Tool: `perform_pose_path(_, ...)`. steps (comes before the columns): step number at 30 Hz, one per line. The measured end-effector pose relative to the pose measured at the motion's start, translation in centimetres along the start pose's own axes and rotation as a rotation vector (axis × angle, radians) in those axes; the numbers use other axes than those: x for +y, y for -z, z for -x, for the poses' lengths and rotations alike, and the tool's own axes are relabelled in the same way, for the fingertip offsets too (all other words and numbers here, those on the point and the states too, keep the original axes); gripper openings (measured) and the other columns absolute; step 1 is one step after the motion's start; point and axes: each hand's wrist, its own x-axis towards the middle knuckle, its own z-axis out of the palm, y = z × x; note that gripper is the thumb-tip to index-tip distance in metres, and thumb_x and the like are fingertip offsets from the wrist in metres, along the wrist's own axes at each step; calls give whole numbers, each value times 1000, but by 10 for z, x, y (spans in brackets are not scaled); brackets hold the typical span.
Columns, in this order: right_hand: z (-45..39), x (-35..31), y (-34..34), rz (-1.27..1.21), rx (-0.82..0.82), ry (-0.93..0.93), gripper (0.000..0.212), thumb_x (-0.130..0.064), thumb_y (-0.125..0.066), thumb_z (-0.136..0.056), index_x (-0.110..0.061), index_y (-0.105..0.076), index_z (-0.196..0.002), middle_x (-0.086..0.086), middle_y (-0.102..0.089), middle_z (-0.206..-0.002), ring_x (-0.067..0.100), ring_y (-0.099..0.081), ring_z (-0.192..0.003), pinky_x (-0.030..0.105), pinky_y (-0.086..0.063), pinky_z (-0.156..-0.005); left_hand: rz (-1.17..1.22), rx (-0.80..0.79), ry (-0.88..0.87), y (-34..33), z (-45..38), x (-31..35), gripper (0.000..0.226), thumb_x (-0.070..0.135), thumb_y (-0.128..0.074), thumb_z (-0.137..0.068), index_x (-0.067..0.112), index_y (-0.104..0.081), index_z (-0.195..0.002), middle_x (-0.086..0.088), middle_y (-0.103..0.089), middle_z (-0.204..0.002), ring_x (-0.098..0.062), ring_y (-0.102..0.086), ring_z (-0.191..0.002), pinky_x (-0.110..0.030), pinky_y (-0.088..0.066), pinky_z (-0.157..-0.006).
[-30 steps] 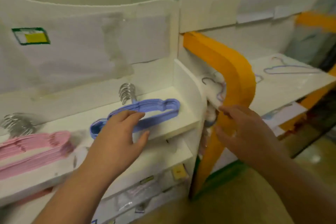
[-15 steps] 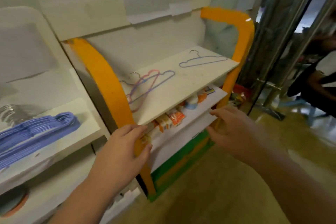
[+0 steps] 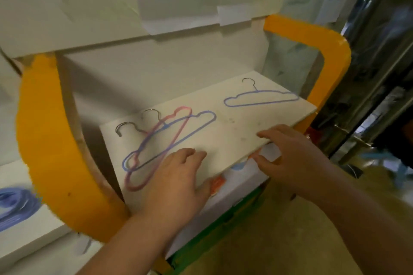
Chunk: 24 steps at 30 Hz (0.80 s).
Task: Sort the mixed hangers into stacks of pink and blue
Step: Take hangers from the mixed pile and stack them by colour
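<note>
On the white shelf (image 3: 234, 131) of the orange-framed rack lie a pink hanger (image 3: 143, 183) and a blue hanger (image 3: 196, 125), crossed over each other at the left. A second blue hanger (image 3: 261, 99) lies alone at the shelf's far right. My left hand (image 3: 178, 183) rests flat on the shelf's front edge, fingers apart, just right of the crossed pair and holding nothing. My right hand (image 3: 290, 154) hovers open at the front edge further right, thumb under the shelf. The stack of blue hangers (image 3: 13, 205) shows blurred at the far left.
The rack's orange side frames (image 3: 49, 140) flank the shelf on both sides. A lower shelf (image 3: 234, 187) under it holds small coloured packets. Metal posts (image 3: 366, 87) and a doorway stand at the right. Tan floor lies below.
My view swung right from the white shelf with the stacks to the orange rack. Both hands moved up to the front edge of its shelf; the left hand left the blue stack.
</note>
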Motion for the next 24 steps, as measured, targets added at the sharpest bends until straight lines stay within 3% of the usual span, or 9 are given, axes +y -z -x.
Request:
perform_pose_path(7,-78,18,-21,-71,-56,88,50,-50,-64,-82,-28,-55,-126,-11,-54,-121,9,-51,-113,31,-48,-95,-98,-71,90,-35,-45,-16,66,55,-46,-86,34,-27,-146,6,-36,-146,-15,-35,-133,-31,-30,-111)
perform_pose_path(11,-118,28,-37,-143,-81,158,56,-59,-54,-78,-30,-55,-125,-13,-55,-119,10,-52,-112,34,-46,-96,-169,-34,214,-46,-69,-32,71,58,-51,-80,30,-32,-143,-2,-38,-143,-23,-36,-132,-37,-35,-109)
perform_pose_path(17,-170,41,-44,-204,-204,290,48,-45,-60,-88,-31,-51,-133,-16,-49,-129,6,-47,-118,26,-40,-98,-214,-47,417,-43,-108,-50,82,66,-53,-72,36,-28,-144,-2,-31,-148,-24,-28,-138,-38,-30,-111)
perform_pose_path(24,-220,68,-49,-254,-267,406,45,-44,-60,-88,-32,-53,-130,-18,-49,-124,3,-50,-113,29,-46,-96,-304,-240,598,-23,-144,-71,85,79,-56,-65,39,-36,-137,2,-43,-130,-23,-47,-118,-33,-44,-94)
